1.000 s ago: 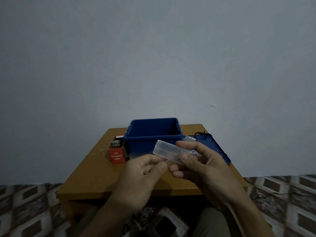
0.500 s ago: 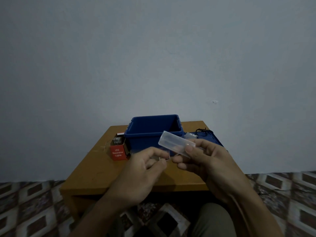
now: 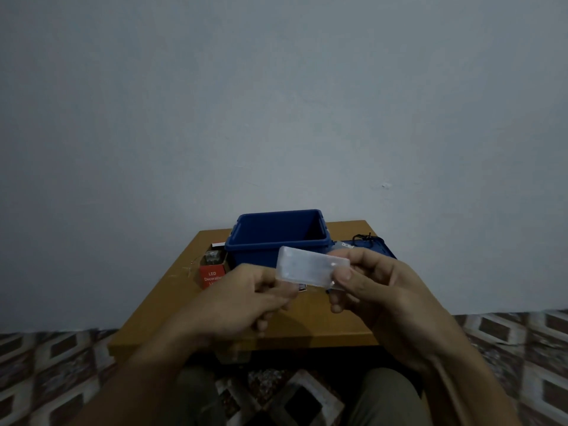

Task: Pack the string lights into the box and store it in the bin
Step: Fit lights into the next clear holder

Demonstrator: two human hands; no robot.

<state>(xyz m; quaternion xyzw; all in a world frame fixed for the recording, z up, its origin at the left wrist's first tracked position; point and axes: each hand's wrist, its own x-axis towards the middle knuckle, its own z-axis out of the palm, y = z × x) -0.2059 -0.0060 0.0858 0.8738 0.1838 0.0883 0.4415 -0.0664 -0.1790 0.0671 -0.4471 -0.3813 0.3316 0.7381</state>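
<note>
My right hand (image 3: pixel 381 290) grips a clear plastic battery case (image 3: pixel 310 267) of the string lights, held above the table in front of the blue bin (image 3: pixel 278 238). My left hand (image 3: pixel 246 295) pinches a small part at the case's lower left corner, near a tiny label (image 3: pixel 301 288). The open red box (image 3: pixel 212 270) marked "LED Decorative Lights" stands left of the bin, with something pale inside its open top. Thin wire (image 3: pixel 187 265) lies on the table beside the box.
The wooden table (image 3: pixel 307 327) stands against a plain grey wall. A blue lid (image 3: pixel 378 247) lies right of the bin, with a dark cord (image 3: pixel 364 237) on it. Patterned floor tiles and my knees lie below the table's front edge.
The case has tipped flatter, with its broad face toward me. My left hand has shifted right, up to the case's lower corner.
</note>
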